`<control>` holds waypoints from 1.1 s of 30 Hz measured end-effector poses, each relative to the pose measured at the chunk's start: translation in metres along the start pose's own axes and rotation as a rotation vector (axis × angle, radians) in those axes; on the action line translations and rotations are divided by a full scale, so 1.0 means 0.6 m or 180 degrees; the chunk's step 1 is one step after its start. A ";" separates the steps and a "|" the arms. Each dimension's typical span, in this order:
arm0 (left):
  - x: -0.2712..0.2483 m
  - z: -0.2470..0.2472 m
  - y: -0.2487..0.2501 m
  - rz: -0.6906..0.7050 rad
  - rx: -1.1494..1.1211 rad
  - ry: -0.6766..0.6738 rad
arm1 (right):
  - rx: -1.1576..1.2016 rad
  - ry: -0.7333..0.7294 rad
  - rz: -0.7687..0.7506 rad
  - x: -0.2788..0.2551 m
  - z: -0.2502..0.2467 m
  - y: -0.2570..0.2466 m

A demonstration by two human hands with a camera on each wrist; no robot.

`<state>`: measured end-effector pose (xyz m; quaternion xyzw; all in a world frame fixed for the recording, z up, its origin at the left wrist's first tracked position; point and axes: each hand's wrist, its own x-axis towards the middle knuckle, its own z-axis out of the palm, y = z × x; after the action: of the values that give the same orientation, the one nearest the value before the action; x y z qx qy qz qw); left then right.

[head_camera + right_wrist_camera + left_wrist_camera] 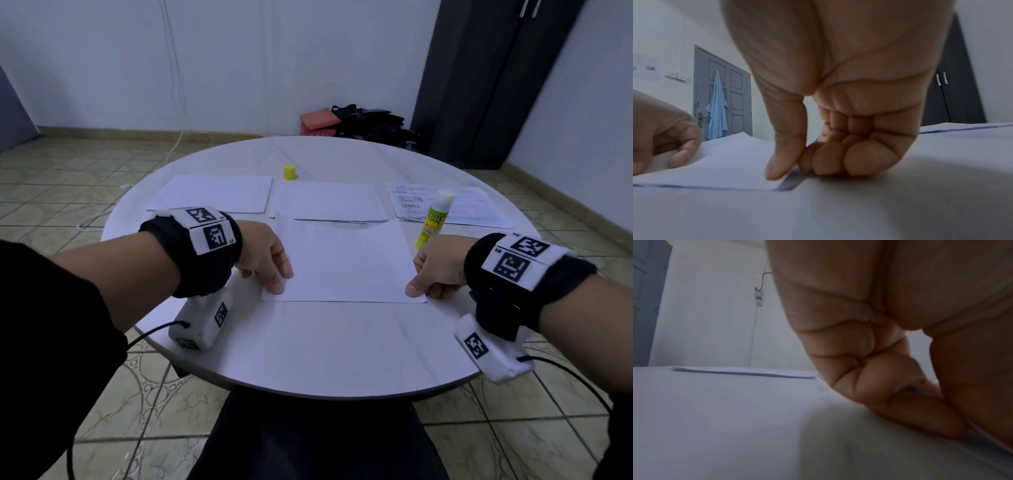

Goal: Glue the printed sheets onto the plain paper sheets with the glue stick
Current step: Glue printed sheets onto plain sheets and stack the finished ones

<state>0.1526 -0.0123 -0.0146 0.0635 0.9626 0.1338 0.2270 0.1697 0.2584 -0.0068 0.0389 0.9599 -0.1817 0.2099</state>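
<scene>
While both near corners of the top sheet (346, 260) are pinched by left hand (265, 255) and right hand (436, 265) (far edge lifted), edges should be squared before pressing.

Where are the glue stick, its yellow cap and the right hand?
glue stick (432, 223), head view, on its label.
yellow cap (289, 172), head view, on its side.
right hand (438, 265), head view, on its back.

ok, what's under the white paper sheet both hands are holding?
At the white paper sheet's near right corner, another sheet's edge shows beneath, on the round white table. Anything further under is covered.
</scene>
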 end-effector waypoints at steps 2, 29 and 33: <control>0.001 0.001 -0.001 -0.0013 0.0022 -0.0007 | -0.0053 0.0009 0.0014 -0.002 0.001 -0.003; 0.088 0.040 0.249 0.0504 0.1720 -0.0228 | -0.1414 0.0139 -0.0290 -0.015 -0.002 -0.019; 0.079 0.025 0.202 0.0473 0.1849 -0.0257 | -0.1390 0.0096 -0.0311 -0.011 -0.004 -0.010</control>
<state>0.1248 0.1160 -0.0129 0.2014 0.9434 -0.1336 0.2270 0.1740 0.2537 0.0001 -0.0513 0.9802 0.0212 0.1899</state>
